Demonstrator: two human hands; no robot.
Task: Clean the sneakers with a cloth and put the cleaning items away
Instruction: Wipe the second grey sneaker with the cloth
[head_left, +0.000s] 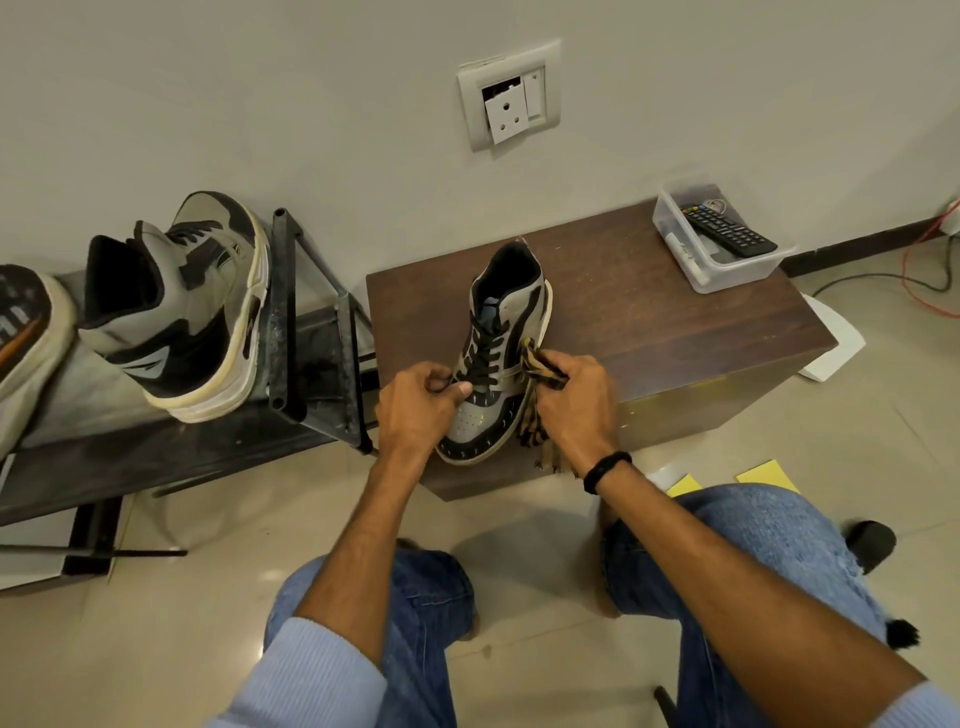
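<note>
Blue jeans (426, 613) over two bent knees fill the bottom of the view, with both forearms reaching forward from them. At far left a worn shoe (26, 332) sits on a dark metal rack (291, 312), and beside it the other sneaker (182, 306) of the pair stands tipped on its side, sole facing right, well apart from either hand.

Moving right, the left hand (415, 410) grips the sneaker (493, 358) at its forefoot. Its fingers (441, 382) are curled in and the thumb presses down near the lowest laces. This sneaker stands upright on the front left part of the brown table (675, 322), with its toe at the table's near edge pointing toward the person and its heel toward the wall, so its long axis runs away from the camera between the two hands.

Touching the sneaker's right side is the striped cloth (532, 400). It is bunched at the top and hangs down past the sole. The right hand (576, 400), with a black wristband (607, 470), pinches that bunch in curled fingers (558, 364) and holds it against the midsole, about halfway along.

The wiping looks under way on the right flank. As the cloth lies to the right of the shoe, a stroke along the long axis, toe to heel, would fall to the right hand while the left steadies

At the far right corner of the table a clear box (691, 260) holds a remote (727, 228)
</note>
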